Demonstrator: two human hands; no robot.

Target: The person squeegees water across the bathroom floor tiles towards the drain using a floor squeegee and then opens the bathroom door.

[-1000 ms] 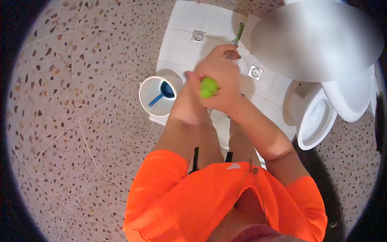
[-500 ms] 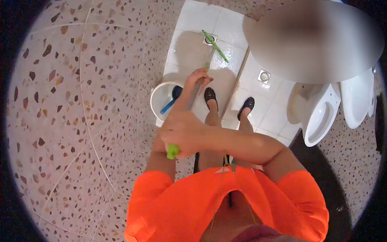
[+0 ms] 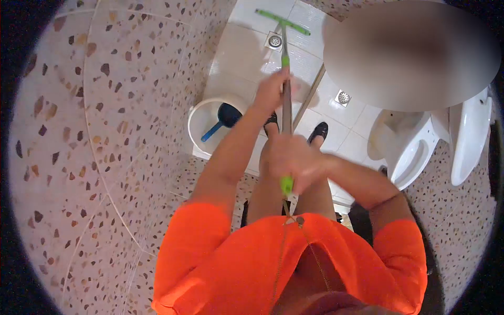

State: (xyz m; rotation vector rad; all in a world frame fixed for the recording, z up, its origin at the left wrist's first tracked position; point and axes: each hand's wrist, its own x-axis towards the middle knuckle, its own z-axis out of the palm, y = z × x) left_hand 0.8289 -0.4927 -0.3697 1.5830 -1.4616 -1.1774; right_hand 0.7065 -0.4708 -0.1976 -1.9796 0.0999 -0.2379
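Observation:
A floor squeegee with a green blade (image 3: 296, 28) and a long grey pole extends away from my body. My left hand (image 3: 270, 90) is closed around the pole (image 3: 286, 107) partway down, just behind its green collar. Nearer my body, my right hand (image 3: 295, 161) grips the handle end, slightly blurred, with the green end cap (image 3: 286, 186) poking out below it. The blade lies across the white floor tiles (image 3: 241, 52), beyond a square drain (image 3: 274, 41).
Left of my legs stands a white bucket (image 3: 192, 126) holding a blue dipper (image 3: 229, 115). A low ledge (image 3: 310, 94) divides the floor. Right of it are a second drain (image 3: 343, 97), a toilet (image 3: 415, 157) and a white basin (image 3: 470, 142). Speckled wall (image 3: 131, 105) rises close on the left.
The squeegee blade has moved farther away, past the drain, and turned. My right hand has swung rightward from over my left forearm, so the pole now points nearly straight ahead.

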